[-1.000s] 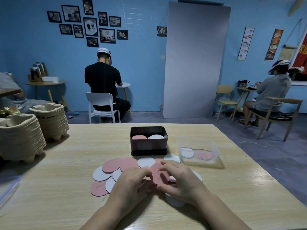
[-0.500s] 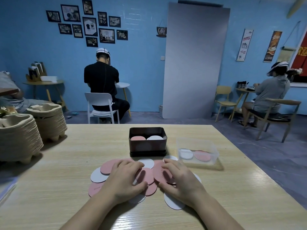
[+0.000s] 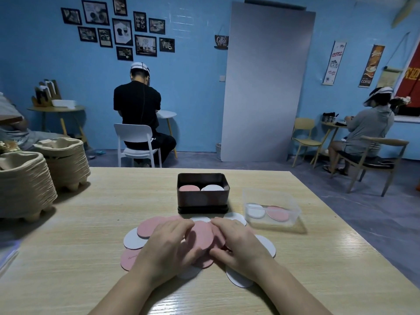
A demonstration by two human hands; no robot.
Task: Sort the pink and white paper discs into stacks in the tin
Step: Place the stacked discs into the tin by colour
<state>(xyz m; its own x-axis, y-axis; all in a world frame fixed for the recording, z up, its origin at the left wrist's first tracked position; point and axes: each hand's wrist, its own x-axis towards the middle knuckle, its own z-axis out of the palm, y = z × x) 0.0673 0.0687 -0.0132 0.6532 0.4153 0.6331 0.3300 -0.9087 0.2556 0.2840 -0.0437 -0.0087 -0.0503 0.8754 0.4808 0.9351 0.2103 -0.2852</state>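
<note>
A pale wood-grain tabletop (image 3: 91,258) is seen bearing a dark rectangular tin (image 3: 203,201) – one pink and one white stack already inside. Before it, flat round paper discs (image 3: 145,227) are spread; a pink disc (image 3: 200,235) is pinched edgewise between left hand (image 3: 168,248) and right hand (image 3: 241,244) – judged light, thin, easily bent.

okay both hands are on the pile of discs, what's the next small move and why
Probably lift the pink disc pinched between the left hand and right hand and carry it to the tin, onto the pink stack on its left side; white sits on its right.
</note>
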